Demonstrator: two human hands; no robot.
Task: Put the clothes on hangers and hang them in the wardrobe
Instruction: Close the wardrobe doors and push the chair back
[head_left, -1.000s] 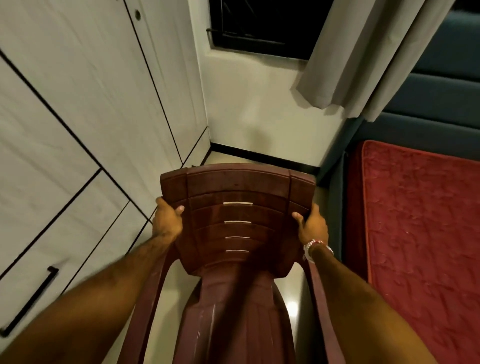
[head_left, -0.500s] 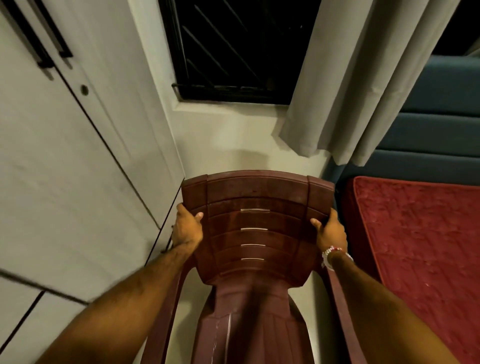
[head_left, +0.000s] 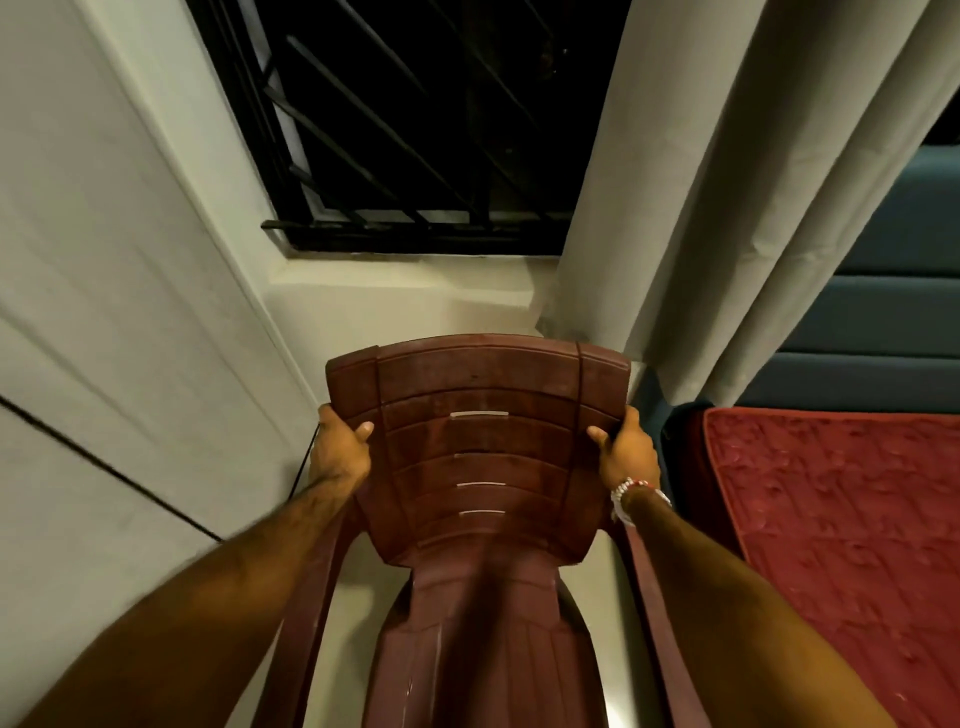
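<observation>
Head view: a dark brown moulded chair (head_left: 478, 441) fills the lower middle, seen from behind and above, its curved slatted backrest toward the camera and its seat running down to the bottom edge; four short pale slots sit one under another in the middle of the backrest. The left hand (head_left: 340, 452) grips the left edge of the backrest, its fingers wrapped behind the edge and its thumb lying across the front face; the right hand (head_left: 626, 449) grips the right edge at about the same height, thumb on the front and fingers curled out of sight behind; both forearms reach in from the bottom corners, and a beaded bracelet (head_left: 631, 493) circles the right wrist. Whether the chair's legs touch the floor (head_left: 597, 571) cannot be told, since they are hidden under the seat.

The wardrobe (head_left: 104, 312) takes up the left side as pale panels with thin dark seams, its doors closed, just beside the left forearm; its near part is blurred. Straight ahead, above the backrest, is a dark window (head_left: 415, 130) with black bars, and a plain wall (head_left: 405, 306) below its sill; a pale grey curtain (head_left: 727, 182) hangs in folds to the right of the window, its lower edge near the chair's top right corner. On the right lies a red quilted mattress (head_left: 841, 519), close beside the right forearm; behind it stands a blue padded headboard (head_left: 893, 312).
</observation>
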